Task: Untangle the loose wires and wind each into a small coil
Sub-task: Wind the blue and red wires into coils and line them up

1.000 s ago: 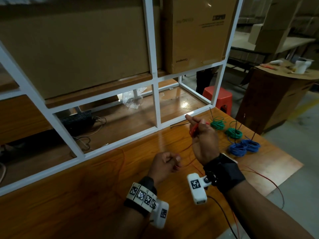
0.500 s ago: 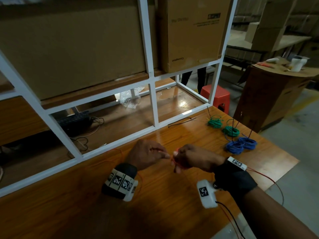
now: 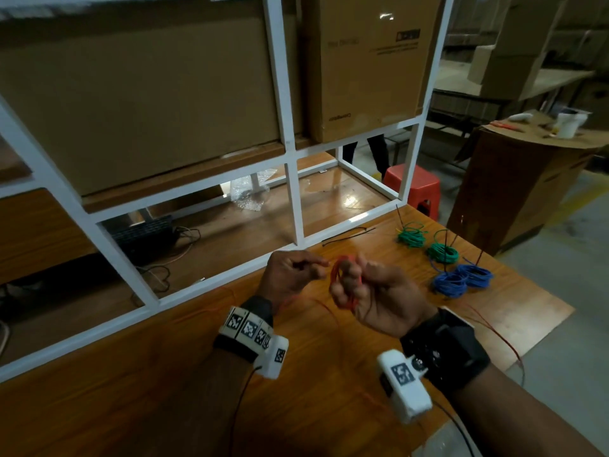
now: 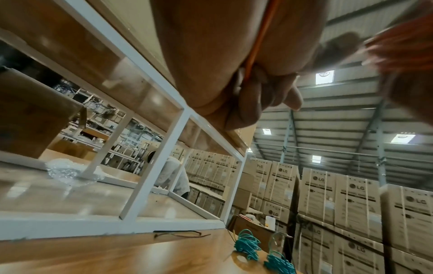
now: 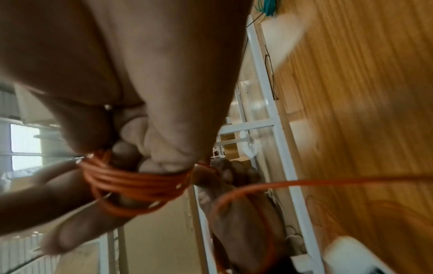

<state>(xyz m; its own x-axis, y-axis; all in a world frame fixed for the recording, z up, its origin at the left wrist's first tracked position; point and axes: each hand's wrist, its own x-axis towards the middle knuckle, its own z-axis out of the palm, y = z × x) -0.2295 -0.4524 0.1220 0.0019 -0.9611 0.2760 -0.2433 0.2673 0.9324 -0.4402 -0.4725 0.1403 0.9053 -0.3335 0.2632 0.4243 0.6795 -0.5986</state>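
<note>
Since a second earlier the right hand (image 3: 379, 291) had dropped from 12 o'clock to meet the left hand (image 3: 290, 275) above the counter (image 3: 164, 407). Its grip grasped the red wire (image 3: 344, 282) looped around its fingers; the left pinched the feeding strand, so another turn likely had gone on.

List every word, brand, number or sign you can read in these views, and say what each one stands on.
"LG": printed with a round logo on the stacked cardboard cartons in the left wrist view.
Smaller print under that logo: too blurred to read.
Print on the big cardboard box on the white rack, head view: upside down and too faint to read.
Square black-and-white marker tags on the wrist bands: patterns, no text.
</note>
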